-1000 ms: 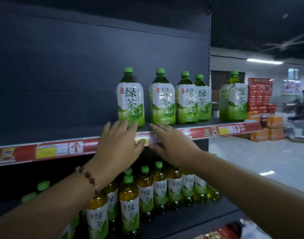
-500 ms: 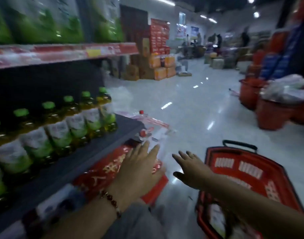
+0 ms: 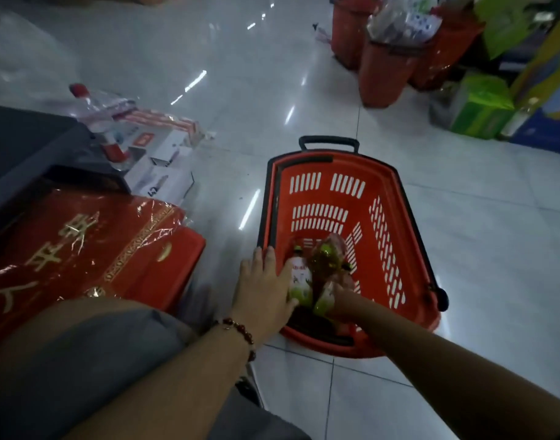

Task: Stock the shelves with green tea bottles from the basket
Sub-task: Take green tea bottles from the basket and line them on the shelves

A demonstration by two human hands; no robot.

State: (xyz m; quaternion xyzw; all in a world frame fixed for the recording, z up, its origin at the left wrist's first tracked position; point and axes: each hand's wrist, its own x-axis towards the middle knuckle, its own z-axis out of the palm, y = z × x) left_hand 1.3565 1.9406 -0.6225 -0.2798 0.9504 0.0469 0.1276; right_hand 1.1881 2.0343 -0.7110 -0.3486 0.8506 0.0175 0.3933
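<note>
The green tea bottles lie in the near end of the red basket, which stands on the tiled floor. The left hand rests with fingers spread against one bottle at the basket's rim. The right hand reaches in beside them; whether it grips a bottle cannot be told. Red gift boxes sit left.

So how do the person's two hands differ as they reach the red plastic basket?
The left hand, with a bead bracelet at the wrist, lies fingers straight at the basket's rim, beside a green tea bottle. The right hand sits deeper inside, against the bottles; its grip is blurred. Both are at the basket's near end.
</note>
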